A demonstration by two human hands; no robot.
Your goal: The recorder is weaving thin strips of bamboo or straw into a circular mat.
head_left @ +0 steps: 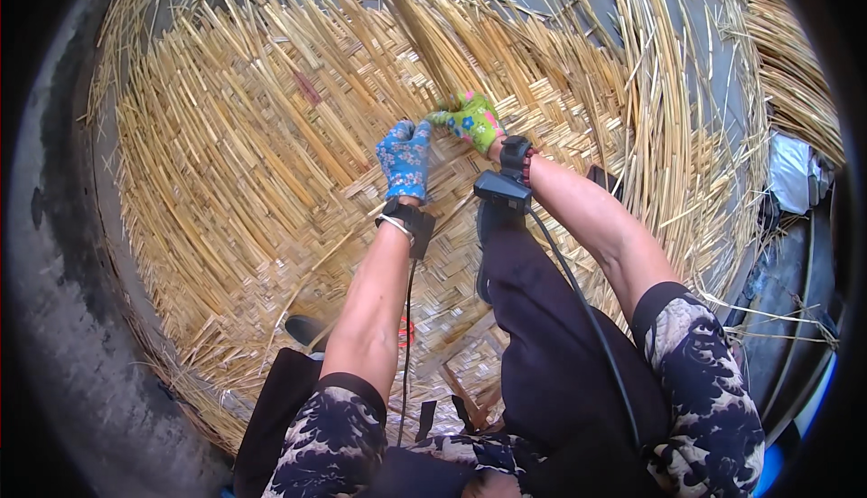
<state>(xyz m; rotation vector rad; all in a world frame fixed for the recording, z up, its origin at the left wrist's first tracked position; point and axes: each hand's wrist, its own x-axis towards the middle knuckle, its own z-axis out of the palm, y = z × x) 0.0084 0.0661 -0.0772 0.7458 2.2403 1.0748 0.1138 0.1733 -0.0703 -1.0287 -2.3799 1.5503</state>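
Observation:
A partly woven mat of flat reed strips [244,128] spreads under me, its herringbone weave tight in the middle and its loose ends fanning toward the far edge. My left hand [404,159], in a blue floral glove, is closed just above the weave; what its fingers pinch is hidden. Beside it, my right hand [471,121] in a green floral glove is closed around the near end of a raised reed strip [406,19]. That strip rises away past the top edge and looks blurred. The fingertips of both hands meet or nearly meet.
Loose reed strips [646,74] lie in a long bundle along the right side. Further right are a thick stack of reeds [790,55] and a white bag [790,173]. My dark-trousered leg [551,317] rests over the mat. Cables [587,308] run from the wrist devices.

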